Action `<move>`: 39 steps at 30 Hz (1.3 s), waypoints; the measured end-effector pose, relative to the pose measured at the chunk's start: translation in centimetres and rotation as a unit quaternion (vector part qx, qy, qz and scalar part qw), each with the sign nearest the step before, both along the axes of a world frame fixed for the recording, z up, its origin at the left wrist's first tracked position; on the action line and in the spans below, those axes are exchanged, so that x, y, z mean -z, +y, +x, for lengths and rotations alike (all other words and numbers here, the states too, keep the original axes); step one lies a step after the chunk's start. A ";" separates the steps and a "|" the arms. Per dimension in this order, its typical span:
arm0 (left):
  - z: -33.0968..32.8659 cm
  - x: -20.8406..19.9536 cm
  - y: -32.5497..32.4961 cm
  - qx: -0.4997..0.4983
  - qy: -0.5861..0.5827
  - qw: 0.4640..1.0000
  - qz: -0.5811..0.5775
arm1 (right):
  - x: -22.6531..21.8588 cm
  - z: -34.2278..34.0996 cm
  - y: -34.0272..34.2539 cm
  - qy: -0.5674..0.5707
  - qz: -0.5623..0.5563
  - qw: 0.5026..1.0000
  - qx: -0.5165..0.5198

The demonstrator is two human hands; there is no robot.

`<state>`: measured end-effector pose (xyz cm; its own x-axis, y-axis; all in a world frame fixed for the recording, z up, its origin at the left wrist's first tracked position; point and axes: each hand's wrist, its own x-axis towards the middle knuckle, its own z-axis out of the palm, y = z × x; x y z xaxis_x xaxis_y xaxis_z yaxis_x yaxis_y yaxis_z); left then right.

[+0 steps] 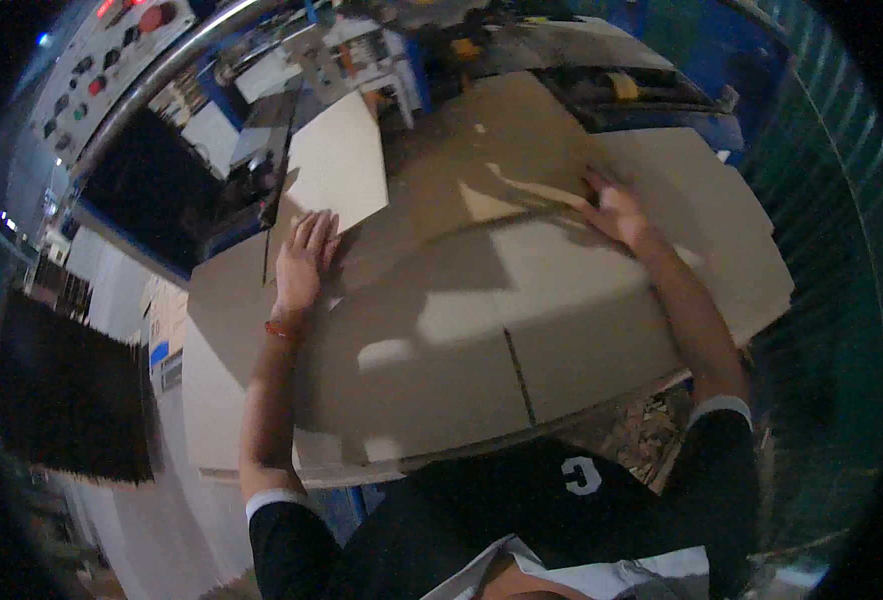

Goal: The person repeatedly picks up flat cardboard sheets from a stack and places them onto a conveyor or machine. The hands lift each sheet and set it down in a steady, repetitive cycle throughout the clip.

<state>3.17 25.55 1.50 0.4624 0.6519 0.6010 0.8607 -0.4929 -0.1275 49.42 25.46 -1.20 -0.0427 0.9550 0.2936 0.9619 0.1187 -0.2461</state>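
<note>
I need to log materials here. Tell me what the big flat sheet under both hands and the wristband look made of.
Flat sheet: looks like brown corrugated cardboard, matte, with cut slots and a crease line; its layering is too blurred to confirm. The left hand and right hand press flat on it. Wristband: thin, orange-red, possibly thread or cord; too small to tell.

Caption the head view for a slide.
Both hands, left hand and right hand, press flat on a large cardboard sheet.

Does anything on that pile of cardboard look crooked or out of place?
Mostly tidy. Both hands lie flat on the top cardboard sheet, left hand and right hand. One lighter flap by the left hand sticks out at an angle, not square with the stack below. No tears or spills show.
</note>
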 end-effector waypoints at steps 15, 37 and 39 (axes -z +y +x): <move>-23.8 9.5 -23.6 -0.627 -0.163 0.760 -0.054 | 6.1 12.9 -22.8 0.097 0.158 0.887 0.423; -21.4 1.9 -24.8 -0.080 -0.808 0.583 0.013 | -6.9 12.3 -25.5 0.563 0.403 0.719 0.062; -19.0 1.8 -26.7 -0.076 -0.722 0.688 0.018 | -7.3 7.0 -29.7 0.360 0.439 0.812 0.135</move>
